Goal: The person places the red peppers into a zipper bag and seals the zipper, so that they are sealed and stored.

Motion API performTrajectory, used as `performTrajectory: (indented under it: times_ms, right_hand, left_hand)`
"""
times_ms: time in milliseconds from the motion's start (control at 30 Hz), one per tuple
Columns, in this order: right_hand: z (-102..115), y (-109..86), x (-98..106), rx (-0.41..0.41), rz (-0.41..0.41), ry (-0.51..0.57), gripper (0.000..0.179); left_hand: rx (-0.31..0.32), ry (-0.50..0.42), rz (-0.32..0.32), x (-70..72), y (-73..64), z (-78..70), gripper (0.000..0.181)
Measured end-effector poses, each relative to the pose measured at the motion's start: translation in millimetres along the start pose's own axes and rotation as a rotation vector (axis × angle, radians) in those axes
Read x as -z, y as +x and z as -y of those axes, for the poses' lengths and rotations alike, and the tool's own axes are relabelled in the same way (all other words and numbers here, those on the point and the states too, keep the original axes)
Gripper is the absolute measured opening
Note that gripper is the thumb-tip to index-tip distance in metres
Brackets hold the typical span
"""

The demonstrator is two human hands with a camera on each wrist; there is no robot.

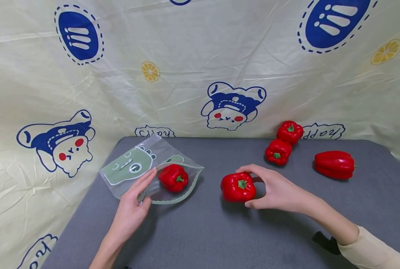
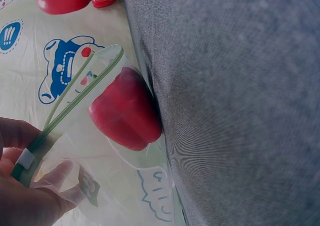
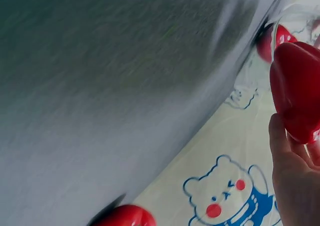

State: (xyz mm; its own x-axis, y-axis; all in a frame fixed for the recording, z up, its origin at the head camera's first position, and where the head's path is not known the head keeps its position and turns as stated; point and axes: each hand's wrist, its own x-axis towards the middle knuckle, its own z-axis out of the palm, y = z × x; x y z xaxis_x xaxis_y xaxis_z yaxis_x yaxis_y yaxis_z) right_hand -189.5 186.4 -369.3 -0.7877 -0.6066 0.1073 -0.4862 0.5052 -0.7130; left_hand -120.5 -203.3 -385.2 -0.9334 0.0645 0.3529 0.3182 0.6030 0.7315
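Observation:
My right hand (image 1: pixel 279 190) holds a red bell pepper (image 1: pixel 237 187) with a green stem, thumb on the near side and fingers on the far side. In the right wrist view that pepper (image 3: pixel 300 89) appears above the table surface. On the left, my left hand (image 1: pixel 132 205) grips the rim of a clear zip bag (image 1: pixel 190 188) with a green cartoon face. The bag's mouth gapes toward the right, and another red bell pepper (image 1: pixel 174 178) lies inside. In the left wrist view, fingers show through the plastic beside a white slider (image 2: pixel 25 158) on the green zip.
Two red bell peppers, one behind (image 1: pixel 290 132) and one in front (image 1: pixel 278 152), touch near the table's back edge. A third pepper (image 1: pixel 334 164) lies on its side farther right. A printed cloth (image 1: pixel 180 101) hangs behind the grey table (image 1: pixel 200 239).

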Motion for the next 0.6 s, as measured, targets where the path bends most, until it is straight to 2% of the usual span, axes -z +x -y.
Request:
performTrajectory:
  times_ms: [167, 367, 500, 600]
  right_hand:
    - [9.7, 10.0, -13.1, 0.001, 0.056, 0.092, 0.080]
    - [20.1, 24.2, -32.6, 0.048, 0.113, 0.162, 0.084]
    - [27.5, 34.3, -42.0, 0.054, 0.120, 0.243, 0.081]
    - [33.2, 41.3, -49.3, 0.054, 0.112, 0.261, 0.079]
  left_hand:
    - [-0.010, 0.000, 0.000, -0.1, -0.2, 0.5, 0.075]
    - [-0.008, 0.013, -0.002, -0.6, -0.9, 1.4, 0.075]
    - [0.004, 0.025, 0.007, -0.4, -0.4, 0.5, 0.075]
    - [0.009, 0.024, 0.011, -0.5, 0.8, -0.6, 0.076]
